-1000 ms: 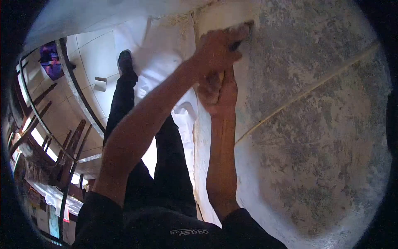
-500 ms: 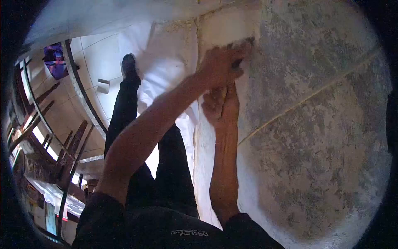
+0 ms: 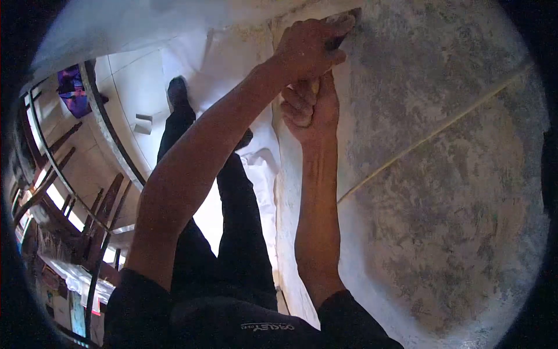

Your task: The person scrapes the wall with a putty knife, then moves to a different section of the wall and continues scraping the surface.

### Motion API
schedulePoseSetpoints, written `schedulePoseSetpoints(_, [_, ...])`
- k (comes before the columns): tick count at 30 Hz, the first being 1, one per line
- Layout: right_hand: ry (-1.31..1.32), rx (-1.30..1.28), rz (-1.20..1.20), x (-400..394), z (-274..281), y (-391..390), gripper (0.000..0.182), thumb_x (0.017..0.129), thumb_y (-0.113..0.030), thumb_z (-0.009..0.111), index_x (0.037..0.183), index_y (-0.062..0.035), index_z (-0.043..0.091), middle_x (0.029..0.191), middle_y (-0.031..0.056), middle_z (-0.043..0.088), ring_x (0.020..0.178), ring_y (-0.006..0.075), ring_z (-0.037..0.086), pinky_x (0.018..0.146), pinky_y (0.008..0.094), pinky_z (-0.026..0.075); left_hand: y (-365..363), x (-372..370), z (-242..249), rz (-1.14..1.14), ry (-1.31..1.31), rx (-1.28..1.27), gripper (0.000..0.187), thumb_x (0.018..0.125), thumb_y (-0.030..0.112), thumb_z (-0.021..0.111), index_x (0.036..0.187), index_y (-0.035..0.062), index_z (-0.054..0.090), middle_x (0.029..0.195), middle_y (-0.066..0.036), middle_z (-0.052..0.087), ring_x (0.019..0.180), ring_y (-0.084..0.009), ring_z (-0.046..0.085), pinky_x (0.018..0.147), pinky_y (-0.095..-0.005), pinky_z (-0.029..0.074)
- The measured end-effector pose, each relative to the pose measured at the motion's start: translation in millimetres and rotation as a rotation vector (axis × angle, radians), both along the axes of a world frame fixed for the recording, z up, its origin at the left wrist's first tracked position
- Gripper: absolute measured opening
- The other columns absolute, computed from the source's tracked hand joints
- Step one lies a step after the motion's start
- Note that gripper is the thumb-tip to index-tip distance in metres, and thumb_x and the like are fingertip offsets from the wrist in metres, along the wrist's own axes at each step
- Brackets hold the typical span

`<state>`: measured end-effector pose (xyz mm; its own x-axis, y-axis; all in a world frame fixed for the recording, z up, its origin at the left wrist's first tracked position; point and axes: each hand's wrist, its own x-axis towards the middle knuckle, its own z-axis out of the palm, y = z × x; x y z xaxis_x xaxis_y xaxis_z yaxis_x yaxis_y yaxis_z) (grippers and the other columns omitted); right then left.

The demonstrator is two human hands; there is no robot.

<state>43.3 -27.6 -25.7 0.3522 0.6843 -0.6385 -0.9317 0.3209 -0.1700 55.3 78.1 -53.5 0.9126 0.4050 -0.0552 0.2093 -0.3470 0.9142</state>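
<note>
Against the patchy grey-and-white wall [image 3: 430,174], a scraper [image 3: 353,14] with a dark flat blade is pressed near the top of the view. My left hand [image 3: 308,49] is closed over the blade end, its fingers lying along the metal. Just below it, my right hand [image 3: 311,107] wraps round what looks like the scraper's pale handle, of which only a little shows between the fingers. The two hands are close together, near the wall's corner edge. Most of the scraper is hidden by my hands.
A thin raised line [image 3: 436,131] runs diagonally across the wall. White sheeting [image 3: 256,110] covers part of the tiled floor by my feet. A small pale folded piece [image 3: 143,124] and a purple bag [image 3: 74,93] lie to the left, near a curved dark-edged rail [image 3: 110,128] and wooden furniture [image 3: 104,215].
Both hands and the scraper have moved upward along the wall. The blade now touches higher, near the top of the view, and my arms are stretched further.
</note>
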Motion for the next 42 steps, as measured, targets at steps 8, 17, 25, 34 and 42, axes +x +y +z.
schedulePoseSetpoints(8, [0.120,0.023,0.009,7,12,0,0.040,0.090,-0.045,0.031,0.091,-0.0100,0.050,0.046,-0.0003,0.038,0.030,0.0100,0.032,0.024,0.0209,0.027,4,9,12,-0.005,0.070,0.052,0.045,0.061,0.030,0.064,0.105,0.0197,0.059,0.090,-0.016,0.060,0.084,-0.0327,0.058,0.078,-0.0415,0.045])
schedulePoseSetpoints(17, [0.280,0.177,-0.010,-2,17,0,0.041,0.087,-0.051,0.034,0.077,-0.0138,0.048,0.045,-0.0006,0.036,0.033,0.0117,0.035,0.028,0.0242,0.029,2,1,12,-0.083,0.092,0.278,0.044,0.063,0.029,0.066,0.104,0.0187,0.058,0.083,-0.014,0.061,0.076,-0.0310,0.061,0.072,-0.0420,0.048])
schedulePoseSetpoints(25, [0.184,0.157,0.008,-12,22,-4,0.039,0.088,-0.048,0.034,0.075,-0.0146,0.051,0.047,-0.0008,0.040,0.034,0.0093,0.036,0.026,0.0222,0.028,2,-12,26,-0.073,0.079,0.142,0.050,0.061,0.030,0.066,0.110,0.0217,0.057,0.086,-0.016,0.061,0.085,-0.0317,0.059,0.076,-0.0405,0.046])
schedulePoseSetpoints(34, [-0.091,-0.469,-0.036,-4,33,18,0.035,0.087,-0.047,0.039,0.086,-0.0132,0.049,0.057,-0.0003,0.047,0.035,0.0099,0.040,0.028,0.0224,0.032,4,-5,23,-0.056,0.008,0.156,0.038,0.063,0.032,0.063,0.097,0.0149,0.059,0.080,-0.016,0.060,0.077,-0.0341,0.058,0.070,-0.0442,0.046])
schedulePoseSetpoints(42, [0.036,0.041,-0.015,12,15,34,0.035,0.088,-0.043,0.039,0.081,-0.0113,0.052,0.055,0.0014,0.050,0.035,0.0091,0.041,0.029,0.0225,0.037,29,20,22,0.026,0.086,0.170,0.048,0.065,0.029,0.062,0.110,0.0132,0.055,0.085,-0.019,0.060,0.080,-0.0363,0.057,0.076,-0.0418,0.045])
